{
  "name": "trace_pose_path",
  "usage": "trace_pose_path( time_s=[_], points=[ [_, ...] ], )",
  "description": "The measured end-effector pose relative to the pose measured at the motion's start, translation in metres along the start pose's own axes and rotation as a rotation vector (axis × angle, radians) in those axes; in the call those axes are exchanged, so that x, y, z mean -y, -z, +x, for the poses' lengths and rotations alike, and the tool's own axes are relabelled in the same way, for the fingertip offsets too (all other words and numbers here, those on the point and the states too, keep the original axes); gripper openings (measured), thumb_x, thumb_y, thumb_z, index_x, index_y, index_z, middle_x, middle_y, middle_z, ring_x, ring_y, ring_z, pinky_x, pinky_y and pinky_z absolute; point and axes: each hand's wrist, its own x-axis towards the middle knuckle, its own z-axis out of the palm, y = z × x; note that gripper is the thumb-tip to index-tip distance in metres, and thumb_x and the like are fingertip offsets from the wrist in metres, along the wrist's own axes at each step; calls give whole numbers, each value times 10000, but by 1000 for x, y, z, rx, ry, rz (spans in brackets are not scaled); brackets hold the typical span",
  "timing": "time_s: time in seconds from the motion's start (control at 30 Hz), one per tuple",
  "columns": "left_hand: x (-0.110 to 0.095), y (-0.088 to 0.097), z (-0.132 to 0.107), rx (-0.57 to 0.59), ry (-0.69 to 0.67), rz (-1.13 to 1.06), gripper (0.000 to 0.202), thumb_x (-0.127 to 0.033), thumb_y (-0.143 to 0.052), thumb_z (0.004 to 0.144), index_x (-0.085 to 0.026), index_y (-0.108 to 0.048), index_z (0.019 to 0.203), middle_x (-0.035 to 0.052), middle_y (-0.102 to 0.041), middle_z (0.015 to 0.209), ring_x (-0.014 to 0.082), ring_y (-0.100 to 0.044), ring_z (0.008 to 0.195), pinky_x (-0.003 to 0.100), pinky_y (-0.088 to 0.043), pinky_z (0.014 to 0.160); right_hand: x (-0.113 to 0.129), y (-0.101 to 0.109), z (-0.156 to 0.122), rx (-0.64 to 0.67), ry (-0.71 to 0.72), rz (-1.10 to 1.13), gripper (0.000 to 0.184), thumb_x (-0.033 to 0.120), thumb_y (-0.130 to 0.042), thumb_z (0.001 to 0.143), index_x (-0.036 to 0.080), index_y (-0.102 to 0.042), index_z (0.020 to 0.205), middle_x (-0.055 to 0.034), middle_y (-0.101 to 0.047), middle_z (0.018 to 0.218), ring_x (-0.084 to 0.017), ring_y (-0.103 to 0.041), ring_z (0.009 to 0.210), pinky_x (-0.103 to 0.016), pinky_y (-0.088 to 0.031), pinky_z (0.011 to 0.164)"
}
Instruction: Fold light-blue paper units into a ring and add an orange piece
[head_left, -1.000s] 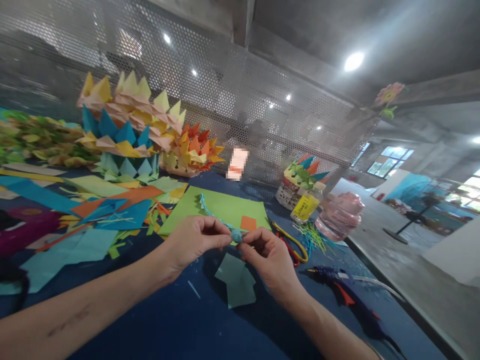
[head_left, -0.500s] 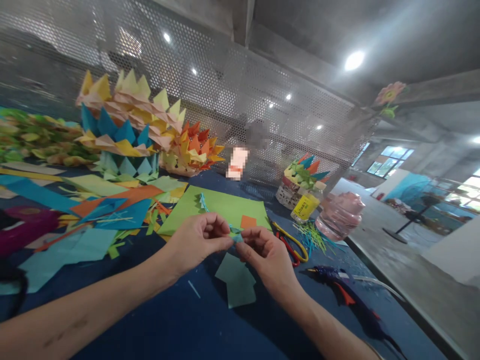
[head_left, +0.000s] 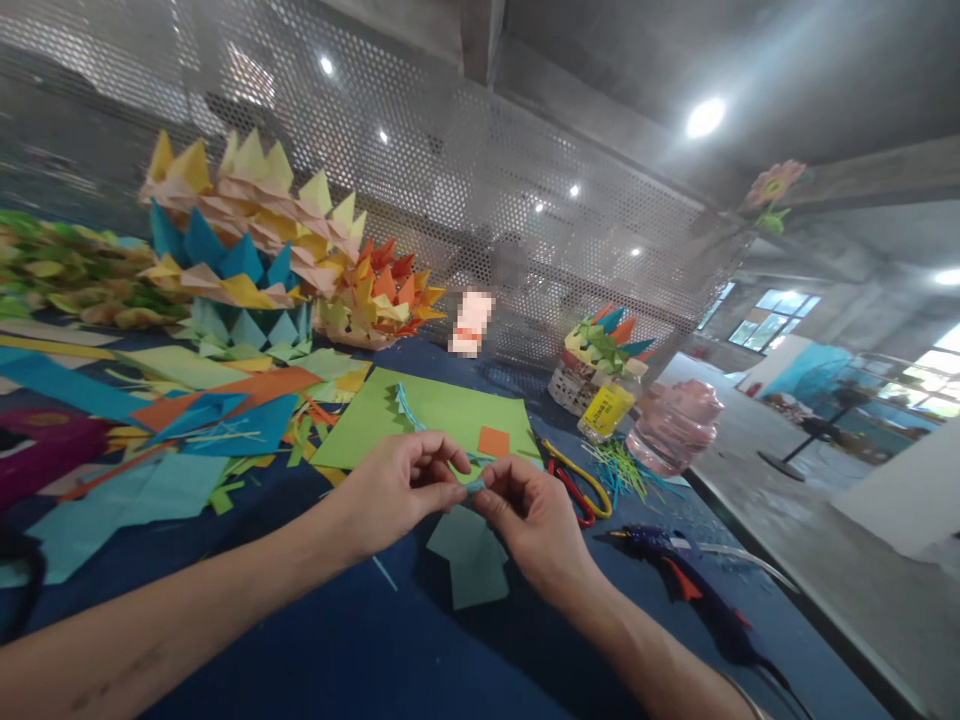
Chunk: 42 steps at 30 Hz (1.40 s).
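Note:
Between my two hands is a small piece of light blue paper (head_left: pixel 475 487), pinched from both sides; its exact shape is mostly hidden by the fingers. My left hand (head_left: pixel 416 478) is closed on its left end, and my right hand (head_left: pixel 525 500) grips the right end between thumb and forefinger. Behind my left hand, a thin blue paper strip with pointed folds (head_left: pixel 405 408) lies over a green paper sheet (head_left: pixel 367 420). An orange paper square (head_left: pixel 494 441) rests on that sheet. Just below my hands lie pale blue paper squares (head_left: pixel 474 565) on the dark blue table.
Right of my hands are scissors (head_left: pixel 581 480) with red and yellow handles, a glue gun (head_left: pixel 686 575), a yellow-labelled bottle (head_left: pixel 609 408) and a pink clear container (head_left: pixel 675 425). Paper scraps (head_left: pixel 150 490) spread left. Folded-paper crowns (head_left: pixel 255 230) stand behind.
The light blue paper between my fingertips now looks narrower and flatter, and my fingers have shifted slightly around it. The whole view has moved a little.

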Motion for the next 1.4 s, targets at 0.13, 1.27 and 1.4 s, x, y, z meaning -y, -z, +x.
trace_pose_path(
  time_s=[0.13,1.27,1.4],
  points=[
    [6,3,5,-23,-12,47,168,-305,-630,676,-166,-612,768,9,-630,690,151,-587,661,273,-449,643,-6,2,4,-37,14,-102,161,328,-645,766,175,-611,804,4,-603,701,-127,-531,625,-249,-425,589],
    [7,1,2,-36,-102,-10,127,-274,-616,716,-180,-550,769,-16,-571,710,131,-548,682,258,-442,655,0,1,1,-61,154,-252,71,269,-598,811,198,-611,814,5,-634,727,-128,-581,647,-249,-473,614],
    [5,0,2,-40,-104,-18,126,-267,-619,713,-181,-557,782,-7,-594,730,137,-569,690,266,-457,665,1,1,0,-55,179,-251,56,247,-575,820,199,-604,819,-3,-624,768,-134,-582,690,-244,-482,622]
  ],
)
